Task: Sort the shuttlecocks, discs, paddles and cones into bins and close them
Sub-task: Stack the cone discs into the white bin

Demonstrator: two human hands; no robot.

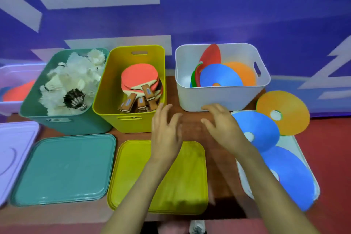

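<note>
Three loose discs are noted to the right of the right hand point(222, 125): a flat round blue plastic disc point(260, 129) just beside the knuckles, a flat round orange plastic disc point(286, 118) beyond it, and a second blue disc point(292, 176) nearer the body, partly hidden by the right forearm. All three are seen lying on or overlapping a white rounded-square plastic lid point(299, 147). No long axis is given, as the discs are round and flat.

The right hand is judged the nearer one. The left hand point(165, 133) is held over the far edge of the yellow plastic lid point(133, 176), well apart from the discs.

On both hands the fingers are spread and lightly bent, and nothing is held. The right fingertips are seen close to the front wall of the white plastic bin point(224, 97); contact cannot be told.

The white bin, already holding discs, is placed straight ahead of the right hand. A short reach to the right and then a lift forward is judged likely.

The yellow plastic bin point(131, 125) with red-faced wooden paddles point(139, 76) and the teal plastic bin point(76, 125) with white feather shuttlecocks point(66, 81) are left open; the teal plastic lid point(64, 169) is laid flat in front.
</note>
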